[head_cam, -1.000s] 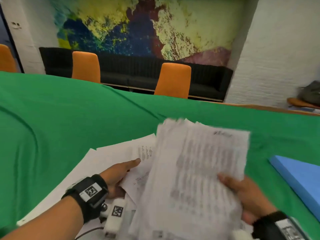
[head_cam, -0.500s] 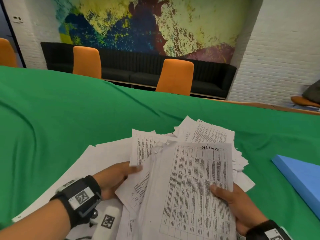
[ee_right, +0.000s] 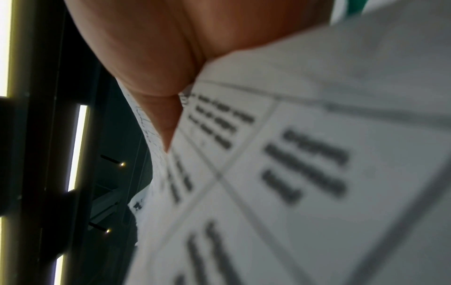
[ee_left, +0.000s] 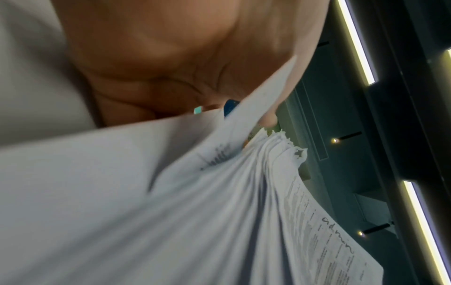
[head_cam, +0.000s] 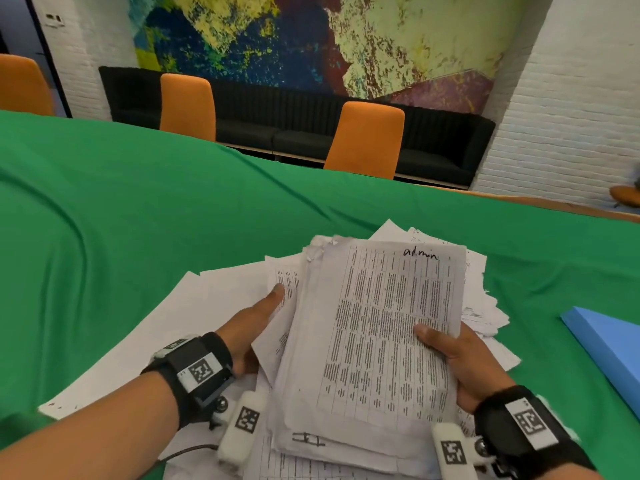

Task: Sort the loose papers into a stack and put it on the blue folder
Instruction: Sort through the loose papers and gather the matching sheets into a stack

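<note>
One thick stack of papers (head_cam: pixel 374 344), top sheet marked "admin", now sharp and steadier than a second ago, lowered over loose sheets (head_cam: pixel 194 306). Right hand (head_cam: pixel 464 362) clamps its right edge, thumb on top; left hand (head_cam: pixel 249 327) grips the left side. Squaring seems nearly done. Blue folder (head_cam: pixel 609 344) waits apart, right, on the green cloth (head_cam: pixel 138 209).

A stack of papers (head_cam: pixel 374 341) sits between the left hand (head_cam: pixel 249 327) and right hand (head_cam: pixel 467 362), above loose sheets (head_cam: pixel 180 317) on the table (head_cam: pixel 138 209). A folder (head_cam: pixel 609 337) lies to the right, apart; chairs (head_cam: pixel 363 140) stand behind the table.
</note>
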A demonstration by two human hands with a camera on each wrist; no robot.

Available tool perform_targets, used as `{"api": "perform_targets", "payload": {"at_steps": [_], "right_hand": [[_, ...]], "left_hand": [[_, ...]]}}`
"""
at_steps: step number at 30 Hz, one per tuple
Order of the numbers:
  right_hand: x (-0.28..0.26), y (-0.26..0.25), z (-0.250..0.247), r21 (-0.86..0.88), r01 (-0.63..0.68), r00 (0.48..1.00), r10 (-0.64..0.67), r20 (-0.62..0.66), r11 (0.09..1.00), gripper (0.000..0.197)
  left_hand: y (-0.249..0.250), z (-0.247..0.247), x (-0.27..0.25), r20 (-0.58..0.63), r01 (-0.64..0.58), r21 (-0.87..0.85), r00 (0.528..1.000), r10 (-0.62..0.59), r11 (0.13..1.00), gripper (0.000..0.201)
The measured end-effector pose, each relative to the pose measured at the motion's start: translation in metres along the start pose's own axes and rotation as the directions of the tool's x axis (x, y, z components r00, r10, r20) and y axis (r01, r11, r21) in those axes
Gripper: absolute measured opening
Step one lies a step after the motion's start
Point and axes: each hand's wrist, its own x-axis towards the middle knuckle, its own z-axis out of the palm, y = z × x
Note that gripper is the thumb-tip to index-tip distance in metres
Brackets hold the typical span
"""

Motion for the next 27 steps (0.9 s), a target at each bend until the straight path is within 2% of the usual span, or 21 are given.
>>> {"api": "perform_targets", "payload": {"at_steps": [2, 4, 6, 8, 11, 14, 17, 19, 22, 24, 26, 27], "right_hand": [[0.003, 0.0, 0.004, 0.017, 0.006, 1.0, -0.006, 0.005, 1.0, 0.037], [0.002, 0.006, 0.009, 0.036, -0.024, 0.999, 0.023, 0.031, 0.999, 0.038], [-0.003, 0.012, 0.012, 0.044, -0.036, 0.998, 0.035, 0.044, 0.998, 0.038], [-0.009, 0.011, 0.013, 0.05, 0.008, 0.999, -0.01, 0.044, 0.999, 0.04], [-0.018, -0.001, 0.016, 0.072, 0.176, 0.983, -0.179, 0.042, 0.982, 0.05], [-0.021, -0.022, 0.019, 0.053, 0.398, 0.917, -0.399, 0.004, 0.916, 0.054], [-0.023, -0.041, 0.022, 0.123, 0.513, 0.855, -0.519, 0.022, 0.85, 0.044], [-0.027, -0.05, 0.025, 0.136, 0.584, 0.807, -0.591, 0.012, 0.8, 0.042], [-0.032, -0.051, 0.029, 0.048, 0.651, 0.758, -0.652, 0.011, 0.757, 0.037], [-0.034, -0.042, 0.026, -0.022, 0.614, 0.789, -0.613, 0.027, 0.789, 0.039], [-0.035, -0.033, 0.022, -0.058, 0.545, 0.838, -0.545, 0.013, 0.837, 0.036], [-0.035, -0.029, 0.02, -0.069, 0.534, 0.845, -0.535, 0.006, 0.843, 0.036]], "left_hand": [[-0.001, -0.001, -0.002, 0.107, -0.009, 0.02, 0.994, 0.007, 1.0, 0.057], [-0.003, -0.001, 0.0, 0.218, -0.075, 0.029, 0.974, 0.067, 0.997, 0.051], [-0.003, 0.0, -0.001, 0.267, -0.126, 0.017, 0.957, 0.117, 0.992, 0.068], [0.002, 0.004, -0.007, 0.249, -0.218, 0.01, 0.946, 0.209, 0.976, 0.075], [0.024, 0.012, -0.029, 0.257, -0.382, -0.02, 0.891, 0.374, 0.924, 0.076], [0.055, 0.017, -0.051, 0.294, -0.51, -0.073, 0.81, 0.508, 0.857, 0.073], [0.075, 0.024, -0.059, 0.329, -0.588, -0.06, 0.751, 0.573, 0.806, 0.075], [0.079, 0.03, -0.059, 0.306, -0.637, 0.002, 0.734, 0.606, 0.771, 0.068], [0.076, 0.035, -0.058, 0.223, -0.709, 0.077, 0.698, 0.681, 0.701, 0.058], [0.067, 0.032, -0.054, 0.162, -0.734, 0.099, 0.678, 0.717, 0.672, 0.068], [0.058, 0.026, -0.051, 0.116, -0.748, 0.092, 0.664, 0.739, 0.657, 0.085], [0.054, 0.024, -0.051, 0.095, -0.752, 0.1, 0.659, 0.746, 0.651, 0.093]]}}
